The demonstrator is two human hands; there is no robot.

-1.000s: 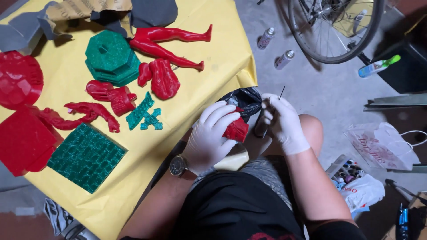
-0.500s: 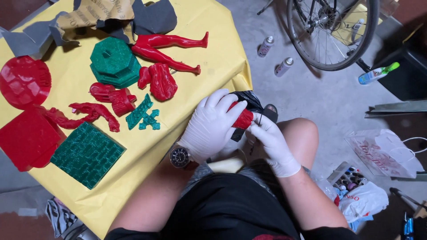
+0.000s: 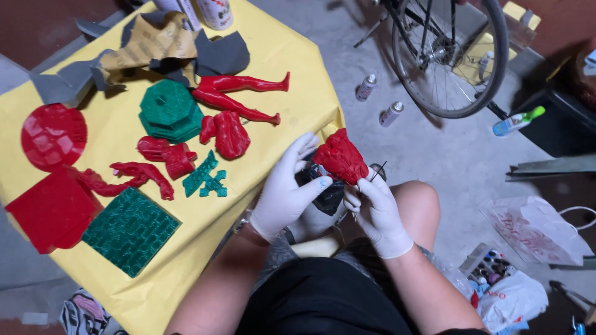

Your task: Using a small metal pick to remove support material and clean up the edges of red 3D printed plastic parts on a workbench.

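Roughly: yellow table (image 3: 118,142) at 9 o'clock holds red and green printed parts; concrete floor, bicycle wheel (image 3: 450,59) at 1 o'clock. Centre frame, above the lap, gloved right hand (image 3: 375,211) pinches a red torso piece (image 3: 340,156), long axis running 10 to 4 o'clock. Gloved left hand (image 3: 287,189) half-open, fingertips touching it.

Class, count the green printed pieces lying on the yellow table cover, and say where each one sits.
3: a stacked octagonal piece near the red legs, a small lattice piece mid-table, and a flat brick-textured square at the near edge. Others may be hidden under the sandpaper sheets.
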